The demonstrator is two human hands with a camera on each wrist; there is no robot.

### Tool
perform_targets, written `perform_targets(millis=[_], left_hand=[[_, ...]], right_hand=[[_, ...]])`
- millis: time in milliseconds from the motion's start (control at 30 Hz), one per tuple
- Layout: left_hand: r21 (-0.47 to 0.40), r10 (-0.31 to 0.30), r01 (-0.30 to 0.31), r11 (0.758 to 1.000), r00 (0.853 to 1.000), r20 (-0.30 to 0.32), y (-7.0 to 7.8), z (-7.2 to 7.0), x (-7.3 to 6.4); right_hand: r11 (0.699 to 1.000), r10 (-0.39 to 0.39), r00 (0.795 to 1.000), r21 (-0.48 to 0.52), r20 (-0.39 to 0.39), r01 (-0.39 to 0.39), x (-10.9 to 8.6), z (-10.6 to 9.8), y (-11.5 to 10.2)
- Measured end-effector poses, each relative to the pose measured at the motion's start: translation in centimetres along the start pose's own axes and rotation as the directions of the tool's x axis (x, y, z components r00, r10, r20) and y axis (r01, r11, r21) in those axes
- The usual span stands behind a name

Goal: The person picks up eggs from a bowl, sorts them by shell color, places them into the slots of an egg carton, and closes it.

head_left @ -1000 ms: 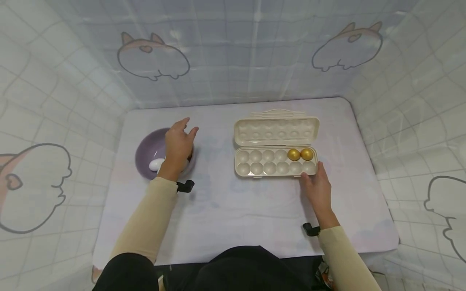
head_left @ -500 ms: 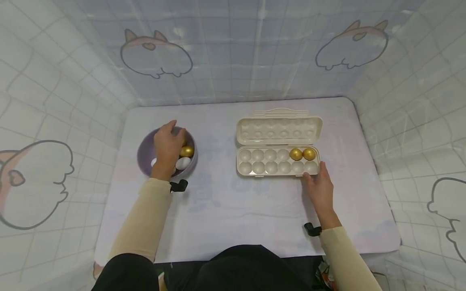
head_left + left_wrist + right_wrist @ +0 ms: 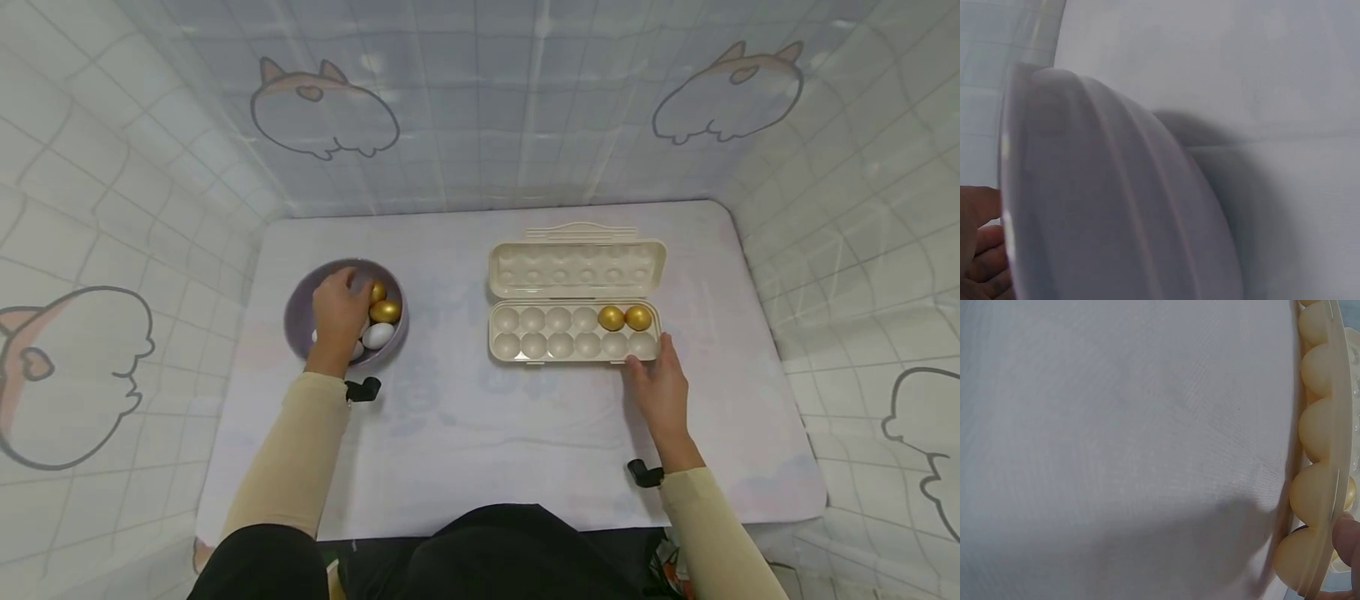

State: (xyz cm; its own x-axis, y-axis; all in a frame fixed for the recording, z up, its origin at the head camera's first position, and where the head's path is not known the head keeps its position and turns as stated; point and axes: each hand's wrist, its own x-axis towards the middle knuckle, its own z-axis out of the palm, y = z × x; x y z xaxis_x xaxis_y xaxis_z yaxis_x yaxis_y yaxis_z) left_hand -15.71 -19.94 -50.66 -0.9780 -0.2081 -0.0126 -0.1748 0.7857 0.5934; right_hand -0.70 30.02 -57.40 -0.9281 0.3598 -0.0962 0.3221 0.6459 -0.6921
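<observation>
In the head view, my left hand (image 3: 339, 315) reaches down into the purple bowl (image 3: 296, 312), with gold eggs (image 3: 386, 312) and white eggs (image 3: 378, 336) beside it. Its fingers bend inside the rim; I cannot tell whether they hold an egg. The left wrist view has the bowl's outer wall (image 3: 1116, 200) hiding much of that hand. My right hand (image 3: 662, 396) grips the near right corner of the cream egg carton (image 3: 501, 360), thumb at the front rim in the right wrist view. The carton's lid is folded back, and two gold eggs (image 3: 625, 317) sit at the right of its far row.
Both containers stand on a pale cloth-covered table (image 3: 450, 450), the bowl on the left and the carton on the right. The carton's lid (image 3: 577, 267) lies toward the back. White tile-patterned curtains (image 3: 480, 108) surround the back and sides.
My left hand has moved left from the bowl's right rim and lowered into the bowl, its fingers bending more. Eggs it covered now show. The right hand stays at the carton.
</observation>
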Motion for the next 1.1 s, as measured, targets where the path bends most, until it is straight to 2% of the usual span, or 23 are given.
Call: perform_targets(millis=[300, 467, 800, 1100], left_hand=[[0.082, -0.040, 0.032, 0.996, 0.995, 0.094, -1.2, 0.5, 0.4], [0.100, -0.038, 0.026, 0.995, 0.992, 0.120, -2.1, 0.9, 0.6], [0.082, -0.005, -0.001, 0.997, 0.997, 0.077, -2.4, 1.4, 0.5], [0.080, -0.033, 0.023, 0.997, 0.992, 0.124, -2.6, 1.4, 0.9]], right_hand=[[1.000, 0.028, 0.999, -0.003, 0.020, -0.028, -0.1, 0.1, 0.2], [1.000, 0.021, 1.000, 0.003, 0.014, -0.021, -0.1, 0.3, 0.4], [1.000, 0.011, 1.000, 0.005, 0.006, -0.011, 0.0, 0.3, 0.5], [1.000, 0.004, 1.000, 0.000, -0.005, -0.004, 0.1, 0.6, 0.7]])
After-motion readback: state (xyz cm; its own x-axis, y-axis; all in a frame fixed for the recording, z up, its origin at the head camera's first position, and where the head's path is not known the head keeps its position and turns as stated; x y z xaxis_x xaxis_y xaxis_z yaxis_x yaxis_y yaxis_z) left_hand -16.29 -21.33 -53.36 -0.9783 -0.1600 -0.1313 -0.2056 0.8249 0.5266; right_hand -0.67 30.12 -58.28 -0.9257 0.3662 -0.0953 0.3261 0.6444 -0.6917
